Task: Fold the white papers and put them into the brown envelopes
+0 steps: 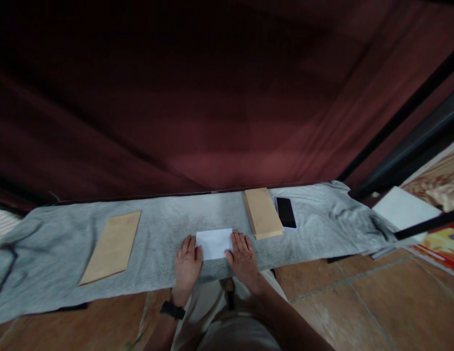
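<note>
A white sheet of paper (214, 243) lies flat on the grey cloth, right in front of me. My left hand (187, 258) rests palm down at the paper's left edge, fingers stretched out. At the right edge lies my right hand (243, 256), also flat, its thumb over the paper's lower corner. Neither hand grips anything. Just beyond my right hand is a stack of brown envelopes (264, 212), and a dark-screened phone (286, 212) lies beside it. Further to the left sits a brown envelope (111, 246) by itself.
The grey cloth (161, 219) covers a long, narrow surface. A dark red curtain (219, 122) hangs behind it. Black bars (398, 117) and a white box-like object (405, 207) stand at the right. Brown floor tiles (329, 292) show below the front edge.
</note>
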Demonstrator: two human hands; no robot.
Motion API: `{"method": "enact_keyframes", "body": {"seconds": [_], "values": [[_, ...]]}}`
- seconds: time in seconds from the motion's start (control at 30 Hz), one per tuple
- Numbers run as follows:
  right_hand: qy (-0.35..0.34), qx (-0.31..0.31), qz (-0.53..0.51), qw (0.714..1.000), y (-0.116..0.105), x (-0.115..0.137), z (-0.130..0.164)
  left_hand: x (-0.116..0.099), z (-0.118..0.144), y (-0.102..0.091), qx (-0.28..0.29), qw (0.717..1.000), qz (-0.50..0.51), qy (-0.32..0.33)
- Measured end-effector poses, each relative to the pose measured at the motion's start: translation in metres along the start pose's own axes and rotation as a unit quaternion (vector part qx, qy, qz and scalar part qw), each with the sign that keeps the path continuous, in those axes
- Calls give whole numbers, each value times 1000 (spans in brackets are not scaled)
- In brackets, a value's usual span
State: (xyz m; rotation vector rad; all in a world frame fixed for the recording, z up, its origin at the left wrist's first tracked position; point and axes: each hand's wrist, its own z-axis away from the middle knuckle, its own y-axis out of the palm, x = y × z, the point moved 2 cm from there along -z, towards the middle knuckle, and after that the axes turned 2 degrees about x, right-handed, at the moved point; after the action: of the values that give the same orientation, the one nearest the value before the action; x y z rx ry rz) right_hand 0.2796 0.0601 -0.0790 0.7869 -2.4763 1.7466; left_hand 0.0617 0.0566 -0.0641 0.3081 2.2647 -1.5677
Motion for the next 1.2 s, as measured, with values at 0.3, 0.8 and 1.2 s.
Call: {"method": "enact_keyframes", "body": {"seconds": [0.3,0.8,1.2], "values": [[7,11,8,1000,2,-1,-1,-5,-31,-9,20,912,322,-255],[68,13,-398,915,-30,32,-37,-74,-35,-51,17,780,575,-245],[342,-13,-750,565,-14,27,-40,-51,-10,-5,90,758,556,-329]]}}
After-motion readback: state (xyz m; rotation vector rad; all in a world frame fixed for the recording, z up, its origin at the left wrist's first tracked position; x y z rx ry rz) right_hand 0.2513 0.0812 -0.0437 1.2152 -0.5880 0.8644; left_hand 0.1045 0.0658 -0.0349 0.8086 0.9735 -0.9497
